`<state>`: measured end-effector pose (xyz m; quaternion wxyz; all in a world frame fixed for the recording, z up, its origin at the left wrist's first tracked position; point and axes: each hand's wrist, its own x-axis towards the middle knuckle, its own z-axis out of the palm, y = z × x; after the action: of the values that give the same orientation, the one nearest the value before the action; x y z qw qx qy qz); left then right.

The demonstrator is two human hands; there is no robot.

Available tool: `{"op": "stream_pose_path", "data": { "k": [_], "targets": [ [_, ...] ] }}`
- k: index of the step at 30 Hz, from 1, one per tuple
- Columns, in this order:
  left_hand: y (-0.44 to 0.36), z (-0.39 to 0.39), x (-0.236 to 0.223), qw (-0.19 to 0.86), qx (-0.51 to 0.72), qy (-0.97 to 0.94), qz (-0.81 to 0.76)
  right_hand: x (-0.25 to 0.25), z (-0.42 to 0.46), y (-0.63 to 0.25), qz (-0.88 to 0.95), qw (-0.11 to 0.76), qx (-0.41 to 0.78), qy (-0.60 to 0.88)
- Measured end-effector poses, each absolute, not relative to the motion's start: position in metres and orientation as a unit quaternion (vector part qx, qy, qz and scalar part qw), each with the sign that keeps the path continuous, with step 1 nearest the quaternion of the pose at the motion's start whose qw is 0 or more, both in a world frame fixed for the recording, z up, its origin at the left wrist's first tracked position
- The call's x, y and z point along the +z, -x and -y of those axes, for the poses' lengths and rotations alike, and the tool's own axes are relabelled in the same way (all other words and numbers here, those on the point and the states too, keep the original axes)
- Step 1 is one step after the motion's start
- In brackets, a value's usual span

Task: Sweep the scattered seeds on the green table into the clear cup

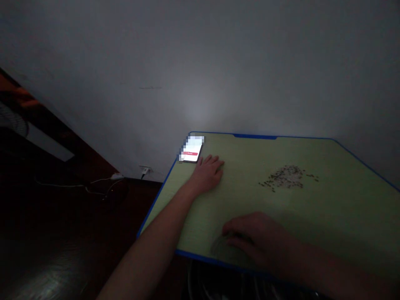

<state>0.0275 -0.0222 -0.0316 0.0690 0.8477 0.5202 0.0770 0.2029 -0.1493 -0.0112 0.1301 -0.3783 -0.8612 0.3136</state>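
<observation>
My left hand [208, 173] lies flat on the green tabletop [243, 160], fingers spread, just below a lit phone [193, 148]. Close to the table's front edge, my right hand [254, 235] is curled, with thumb and fingers closed on a see-through rounded container [223, 246]. That container is dim and blurred, so its exact kind and any contents cannot be made out. A loose pile of small dark and pale seed-like pieces [289, 176] is spread on the table beyond my right hand, with a few strays at both sides.
Blue edging [254, 136] borders the table, which stands by a grey wall [250, 75]. At left, a plug [145, 171] sits in a wall socket, and white cables [93, 187] run along the dark floor [62, 250]. A fan [12, 121] shows at far left.
</observation>
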Motion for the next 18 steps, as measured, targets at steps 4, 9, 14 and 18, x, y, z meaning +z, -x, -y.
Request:
{"op": "stream_pose_path", "data": {
  "k": [4, 9, 14, 18],
  "targets": [
    [-0.027, 0.022, -0.033, 0.068, 0.087, -0.849, -0.517, -0.009, 0.150, -0.203, 0.862, 0.136, 0.325, 0.364],
    [-0.026, 0.020, -0.033, 0.072, 0.101, -0.849, -0.513, 0.006, 0.140, -0.217, 0.861, 0.163, 0.283, 0.391],
    [-0.023, 0.017, -0.034, 0.073, 0.100, -0.847, -0.517, 0.028, 0.101, -0.288, 0.802, 0.234, 0.179, 0.519],
    [-0.020, 0.014, -0.034, 0.070, 0.094, -0.848, -0.517, 0.032, 0.062, -0.366, 0.718, 0.309, 0.124, 0.612]
  ]
}}
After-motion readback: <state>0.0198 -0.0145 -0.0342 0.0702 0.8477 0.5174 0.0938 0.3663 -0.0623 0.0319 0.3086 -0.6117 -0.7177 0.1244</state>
